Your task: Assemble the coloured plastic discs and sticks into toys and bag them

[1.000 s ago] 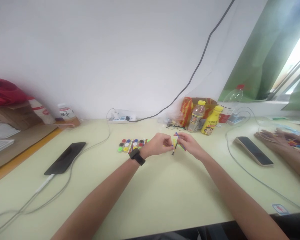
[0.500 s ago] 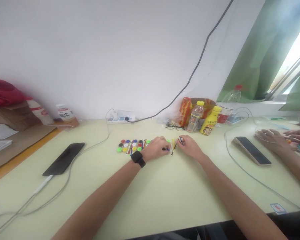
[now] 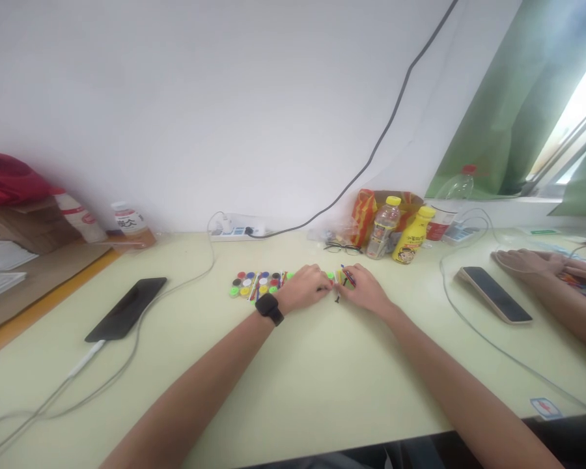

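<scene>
My left hand (image 3: 305,287), with a black watch on its wrist, rests on the pale green table (image 3: 293,371) with its fingers curled. Close to its right, my right hand (image 3: 364,288) is also closed. Between the two hands is a small bundle of thin coloured sticks (image 3: 342,281), which both hands pinch. A blue stick end pokes up above my right fingers. Left of my left hand lies a cluster of coloured round caps (image 3: 256,284) with more sticks among them.
A black phone (image 3: 127,308) on a white cable lies at the left. Another phone (image 3: 495,294) lies at the right, beside another person's hands (image 3: 527,263). Bottles (image 3: 395,229), glasses and a power strip (image 3: 237,228) stand along the wall. Boxes sit far left.
Both hands came down from above the table to rest on it with the sticks and drew closer together. The other person's hands at the right shifted.
</scene>
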`<state>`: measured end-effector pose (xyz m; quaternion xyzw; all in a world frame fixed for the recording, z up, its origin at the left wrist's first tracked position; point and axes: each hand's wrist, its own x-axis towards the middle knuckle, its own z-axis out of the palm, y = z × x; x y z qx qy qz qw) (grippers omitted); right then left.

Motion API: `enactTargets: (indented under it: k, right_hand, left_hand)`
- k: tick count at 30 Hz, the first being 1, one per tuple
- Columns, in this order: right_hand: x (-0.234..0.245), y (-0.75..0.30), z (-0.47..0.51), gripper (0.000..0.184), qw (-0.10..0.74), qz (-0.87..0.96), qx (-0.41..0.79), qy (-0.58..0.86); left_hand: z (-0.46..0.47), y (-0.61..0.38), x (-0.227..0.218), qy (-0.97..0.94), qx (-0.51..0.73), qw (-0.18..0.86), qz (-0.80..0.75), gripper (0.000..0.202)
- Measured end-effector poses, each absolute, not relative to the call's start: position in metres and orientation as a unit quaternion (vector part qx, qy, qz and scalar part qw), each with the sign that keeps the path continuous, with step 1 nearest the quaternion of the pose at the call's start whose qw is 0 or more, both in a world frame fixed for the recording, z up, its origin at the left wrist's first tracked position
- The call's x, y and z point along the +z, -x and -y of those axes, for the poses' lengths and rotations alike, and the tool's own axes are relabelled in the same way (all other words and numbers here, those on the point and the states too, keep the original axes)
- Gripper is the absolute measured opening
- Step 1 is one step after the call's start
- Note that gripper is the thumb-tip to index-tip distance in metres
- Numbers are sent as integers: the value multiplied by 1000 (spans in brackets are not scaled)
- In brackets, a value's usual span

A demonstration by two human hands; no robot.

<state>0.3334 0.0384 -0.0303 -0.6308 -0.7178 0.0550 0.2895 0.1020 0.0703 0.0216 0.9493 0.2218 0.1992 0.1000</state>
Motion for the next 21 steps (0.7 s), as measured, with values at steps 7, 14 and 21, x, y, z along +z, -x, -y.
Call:
enactTargets:
  k: [7, 14, 21]
  right_hand:
    - [-33, -336, -42, 33, 310, 721, 81, 614]
    - [-32, -333, -40, 23, 304, 734, 85, 601]
    - [-26, -340, -41, 18, 326, 731, 90, 593]
  left_hand:
    - [-62, -111, 15, -948, 208, 71, -228, 15]
    - [-73, -98, 25, -949, 191, 103, -228, 14]
    - [-62, -105, 24, -951, 208, 75, -215, 12]
